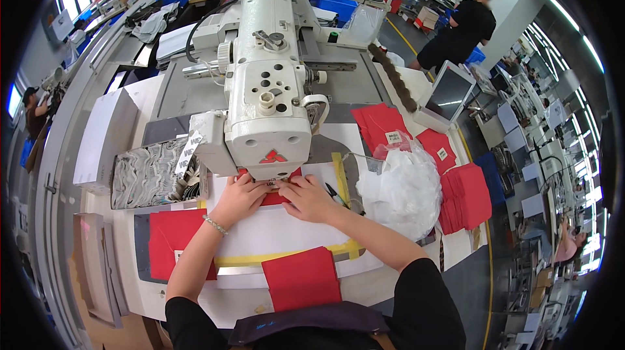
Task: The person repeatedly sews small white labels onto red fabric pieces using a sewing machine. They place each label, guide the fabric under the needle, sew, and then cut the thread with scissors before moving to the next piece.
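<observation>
A red fabric piece (pixel 275 198) lies under the head of a white industrial sewing machine (pixel 267 109), with a small light label (pixel 271 183) on it. My left hand (pixel 239 199), a beaded bracelet at its wrist, holds the piece's left side with bent fingers. From the right, my right hand (pixel 307 199) holds the same piece, its fingertips close to the label. The machine head hides the far part of the fabric and the needle. Just right of my right hand lies a dark, slim tool (pixel 335 194), too small to name.
Red fabric stacks lie at the left (pixel 172 239), front (pixel 301 278) and right (pixel 465 197). A crumpled clear plastic bag (pixel 400 194) sits right of the machine. On the left stand a box of grey strips (pixel 153 174) and a white box (pixel 106 138). A screen (pixel 449 93) stands back right; a person (pixel 465 28) is beyond.
</observation>
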Available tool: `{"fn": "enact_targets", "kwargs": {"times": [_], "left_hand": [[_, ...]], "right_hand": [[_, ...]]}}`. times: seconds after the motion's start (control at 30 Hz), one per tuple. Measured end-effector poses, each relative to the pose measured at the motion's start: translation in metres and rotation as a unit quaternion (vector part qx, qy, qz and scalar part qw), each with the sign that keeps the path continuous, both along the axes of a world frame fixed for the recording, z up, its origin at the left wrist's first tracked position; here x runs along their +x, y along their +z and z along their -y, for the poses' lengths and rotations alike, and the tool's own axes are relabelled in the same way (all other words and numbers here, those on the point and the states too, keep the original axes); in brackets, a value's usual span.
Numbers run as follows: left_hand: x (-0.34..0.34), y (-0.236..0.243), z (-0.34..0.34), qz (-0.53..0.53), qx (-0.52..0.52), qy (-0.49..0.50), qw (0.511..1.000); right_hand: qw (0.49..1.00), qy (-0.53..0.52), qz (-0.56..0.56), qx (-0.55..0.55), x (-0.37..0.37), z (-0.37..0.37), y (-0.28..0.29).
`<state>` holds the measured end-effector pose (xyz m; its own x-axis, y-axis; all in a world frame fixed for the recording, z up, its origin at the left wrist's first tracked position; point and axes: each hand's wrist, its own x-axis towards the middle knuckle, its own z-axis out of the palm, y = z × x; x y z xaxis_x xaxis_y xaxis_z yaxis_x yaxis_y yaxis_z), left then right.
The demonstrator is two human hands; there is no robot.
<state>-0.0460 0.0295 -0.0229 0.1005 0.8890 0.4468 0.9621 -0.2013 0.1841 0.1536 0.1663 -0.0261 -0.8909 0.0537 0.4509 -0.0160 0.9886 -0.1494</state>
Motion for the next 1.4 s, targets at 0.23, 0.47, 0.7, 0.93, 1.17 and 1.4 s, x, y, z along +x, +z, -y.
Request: {"fn": "enact_targets", "kwargs": {"times": [0.23, 0.47, 0.7, 0.93, 1.17, 1.4], "left_hand": [[0.002, -0.002, 0.005, -0.049, 0.002, 0.036, 0.998], [0.006, 0.006, 0.005, -0.072, -0.017, 0.031, 0.997], [0.009, 0.007, 0.006, -0.048, -0.04, 0.037, 0.997], [0.011, 0.009, 0.008, -0.034, -0.048, 0.035, 0.998], [0.011, 0.009, 0.003, -0.03, -0.061, 0.051, 0.996], [-0.007, -0.005, -0.01, 0.006, -0.131, 0.081, 0.988]], "right_hand": [[1.0, -0.003, 0.004, 0.004, -0.001, 0.003, 0.001], [0.999, -0.014, -0.025, 0.034, -0.005, 0.01, 0.011], [0.998, -0.025, -0.031, 0.045, -0.005, 0.014, 0.009], [0.998, -0.028, -0.026, 0.043, -0.004, 0.017, 0.011], [0.997, -0.005, -0.056, 0.043, 0.0, 0.01, 0.011], [0.995, 0.018, -0.095, 0.021, -0.003, -0.002, 0.002]]}}
